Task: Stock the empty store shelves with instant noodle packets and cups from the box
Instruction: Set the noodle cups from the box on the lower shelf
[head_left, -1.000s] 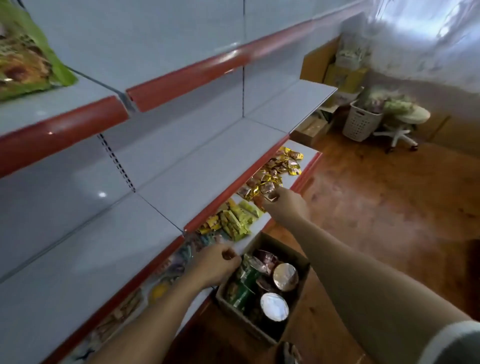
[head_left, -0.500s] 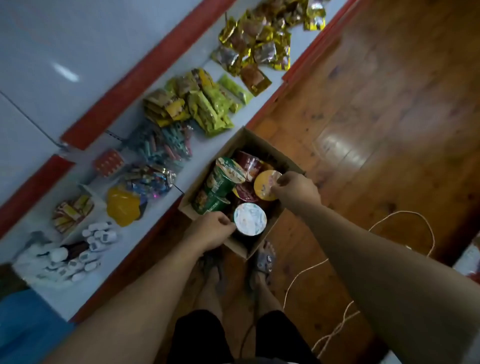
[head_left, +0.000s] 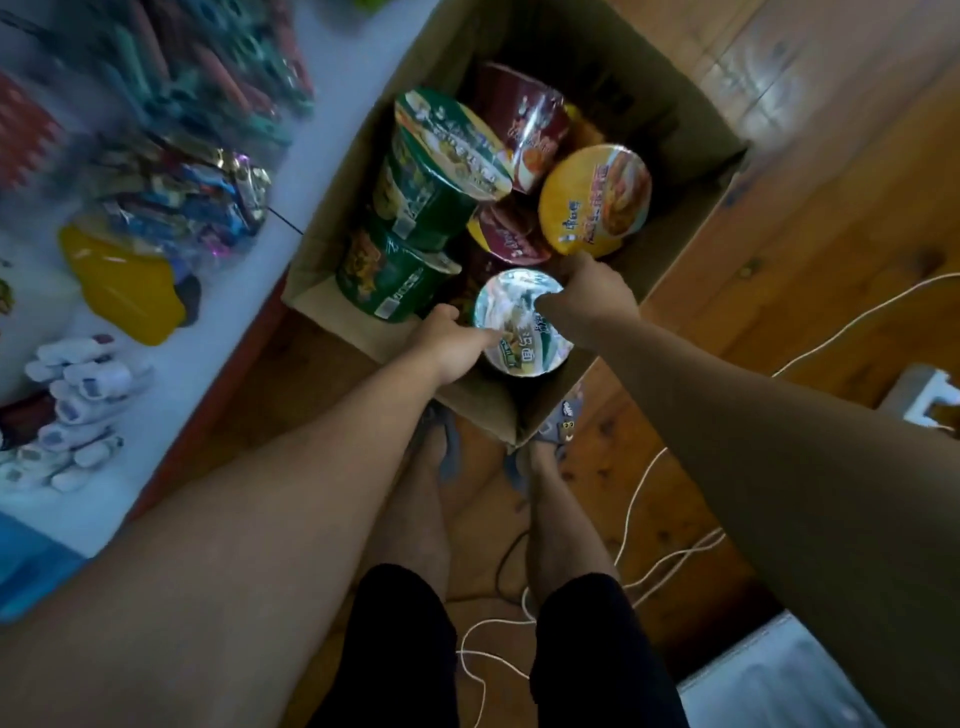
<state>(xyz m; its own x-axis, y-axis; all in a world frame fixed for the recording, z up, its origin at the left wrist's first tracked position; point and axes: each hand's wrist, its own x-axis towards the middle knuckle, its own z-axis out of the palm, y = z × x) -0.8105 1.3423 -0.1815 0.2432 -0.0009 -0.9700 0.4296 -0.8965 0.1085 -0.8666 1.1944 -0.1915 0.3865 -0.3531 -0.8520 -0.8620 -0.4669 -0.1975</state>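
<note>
A cardboard box (head_left: 670, 109) stands on the floor against the bottom shelf, holding several noodle cups. A cup with a white-and-green foil lid (head_left: 511, 332) sits upright at the near corner. My left hand (head_left: 447, 343) grips its left rim with the thumb on the lid. My right hand (head_left: 587, 296) grips its right side, thumb over the lid. Two green cups (head_left: 426, 182) lie tilted on the left of the box. Dark red cups (head_left: 524, 119) and a yellow-lidded cup (head_left: 595, 200) lie behind.
The white bottom shelf (head_left: 218, 322) with a red edge runs along the left, carrying a yellow packet (head_left: 124, 286), colourful wrapped snacks (head_left: 176, 197) and small white bottles (head_left: 72, 395). White cords (head_left: 665, 561) trail over the wooden floor by my feet.
My head tipped down from the shelves to the box. My right hand came from the gold packets into the box, then from the yellow lid to the white-lidded cup, now held by both hands.
</note>
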